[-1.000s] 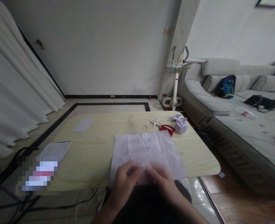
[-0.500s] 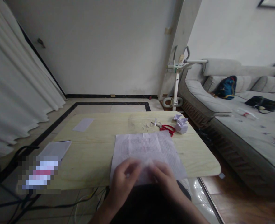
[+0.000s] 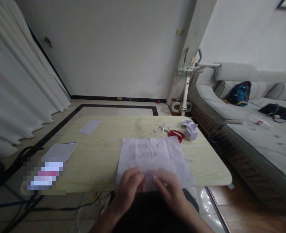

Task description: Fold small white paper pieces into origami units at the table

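Observation:
A large printed sheet of paper (image 3: 155, 155) with fold creases lies at the near edge of the wooden table. Over its lower part, my left hand (image 3: 132, 183) and my right hand (image 3: 168, 184) meet almost fingertip to fingertip. Both have curled, pinching fingers. A faint pale patch shows between the fingertips, too blurred against the sheet to name. Beyond the sheet's top right corner lie red-handled scissors (image 3: 176, 135), beside thin paper scraps (image 3: 156, 130). Folded white paper pieces (image 3: 191, 131) sit right of the scissors.
On the table's (image 3: 96, 161) left are a small white sheet (image 3: 89, 127) and a pale flat pad (image 3: 60, 152), with a pixelated bright patch in front. Cables (image 3: 67, 210) hang below the near left edge. A grey sofa (image 3: 230, 110) stands to the right, near a white exercise machine (image 3: 186, 87).
The view has shifted slightly, so the scene sits a little further right. My fingers have moved a little and look less blurred; the printed sheet stays in place.

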`<state>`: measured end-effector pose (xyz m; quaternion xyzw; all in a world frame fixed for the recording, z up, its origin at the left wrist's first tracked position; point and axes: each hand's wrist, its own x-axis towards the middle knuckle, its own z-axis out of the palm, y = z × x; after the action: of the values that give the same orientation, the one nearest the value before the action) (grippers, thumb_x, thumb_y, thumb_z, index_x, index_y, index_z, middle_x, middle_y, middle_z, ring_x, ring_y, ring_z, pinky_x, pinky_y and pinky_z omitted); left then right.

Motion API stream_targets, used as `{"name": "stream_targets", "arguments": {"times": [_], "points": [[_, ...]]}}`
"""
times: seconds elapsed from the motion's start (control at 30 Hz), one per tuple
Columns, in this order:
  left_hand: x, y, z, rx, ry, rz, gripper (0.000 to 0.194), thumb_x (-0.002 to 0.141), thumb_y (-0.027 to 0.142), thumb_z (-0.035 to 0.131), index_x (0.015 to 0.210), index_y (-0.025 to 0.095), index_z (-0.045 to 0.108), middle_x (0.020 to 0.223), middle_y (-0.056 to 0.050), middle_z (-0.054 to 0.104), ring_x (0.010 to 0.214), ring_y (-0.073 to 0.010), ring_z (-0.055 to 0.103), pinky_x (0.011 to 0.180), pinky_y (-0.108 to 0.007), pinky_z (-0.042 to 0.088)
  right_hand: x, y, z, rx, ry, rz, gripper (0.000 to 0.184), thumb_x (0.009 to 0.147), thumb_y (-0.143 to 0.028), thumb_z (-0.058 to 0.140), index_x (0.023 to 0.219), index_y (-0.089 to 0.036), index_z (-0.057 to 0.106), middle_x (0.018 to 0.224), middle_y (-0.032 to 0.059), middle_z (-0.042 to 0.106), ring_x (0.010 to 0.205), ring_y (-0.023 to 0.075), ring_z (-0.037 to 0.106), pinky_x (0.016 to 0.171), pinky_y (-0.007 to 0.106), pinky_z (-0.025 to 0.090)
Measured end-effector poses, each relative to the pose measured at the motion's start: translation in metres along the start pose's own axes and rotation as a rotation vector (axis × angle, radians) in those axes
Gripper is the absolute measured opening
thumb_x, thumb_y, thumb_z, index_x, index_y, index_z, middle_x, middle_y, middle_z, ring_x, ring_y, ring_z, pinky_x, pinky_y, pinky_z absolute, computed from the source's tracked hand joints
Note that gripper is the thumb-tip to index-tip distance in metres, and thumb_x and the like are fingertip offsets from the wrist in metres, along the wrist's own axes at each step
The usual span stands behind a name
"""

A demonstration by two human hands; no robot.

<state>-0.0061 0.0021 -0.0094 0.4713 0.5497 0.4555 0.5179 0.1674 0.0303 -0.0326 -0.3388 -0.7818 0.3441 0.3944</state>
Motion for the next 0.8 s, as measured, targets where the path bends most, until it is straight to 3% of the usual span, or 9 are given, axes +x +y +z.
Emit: {"name": "stream_targets", "arguments": {"times": [0.2, 0.57, 0.7, 0.8], "points": [[0.002, -0.002, -0.003, 0.059, -0.019, 0.045, 0.028, 0.079, 0.032, 0.044, 0.053, 0.021, 0.047, 0.053, 0.002, 0.047, 0.055, -0.0151, 0.05, 0.054, -0.025, 0.04, 0.001, -0.002, -0.003, -0.028, -0.045, -0.001, 0.025, 0.095, -0.024, 0.05, 0.106, -0.02, 0.072, 0.082, 0.0066, 0.069, 0.073, 0.0189, 0.063, 0.066, 0.028, 0.048], [-0.003, 0.007, 0.004, 0.091, -0.029, 0.056, 0.031, 0.074, 0.035, 0.048, 0.047, 0.022, 0.041, 0.048, 0.002, 0.043, 0.051, -0.0141, 0.043, 0.048, -0.024, 0.034, 0.003, -0.009, -0.004, -0.006, -0.08, -0.066, 0.035, 0.083, -0.014, 0.054, 0.113, -0.02, 0.07, 0.079, 0.0068, 0.065, 0.069, 0.019, 0.06, 0.06, 0.029, 0.047], [-0.001, 0.002, 0.005, 0.01, 0.023, -0.007, 0.026, 0.068, 0.031, 0.053, 0.045, 0.021, 0.045, 0.045, 0.003, 0.043, 0.047, -0.0128, 0.042, 0.046, -0.023, 0.034, 0.003, -0.004, -0.002, -0.141, -0.082, -0.168, 0.042, 0.083, -0.012, 0.05, 0.12, -0.018, 0.068, 0.079, 0.0088, 0.066, 0.068, 0.0204, 0.06, 0.059, 0.031, 0.046], [0.003, -0.008, 0.006, -0.154, -0.045, -0.084, 0.029, 0.068, 0.029, 0.049, 0.04, 0.022, 0.045, 0.038, 0.004, 0.041, 0.04, -0.0118, 0.043, 0.042, -0.023, 0.034, 0.001, 0.001, 0.0, -0.275, -0.076, -0.251, 0.043, 0.083, -0.011, 0.049, 0.122, -0.019, 0.067, 0.079, 0.0099, 0.068, 0.067, 0.0218, 0.059, 0.059, 0.033, 0.044]]}}
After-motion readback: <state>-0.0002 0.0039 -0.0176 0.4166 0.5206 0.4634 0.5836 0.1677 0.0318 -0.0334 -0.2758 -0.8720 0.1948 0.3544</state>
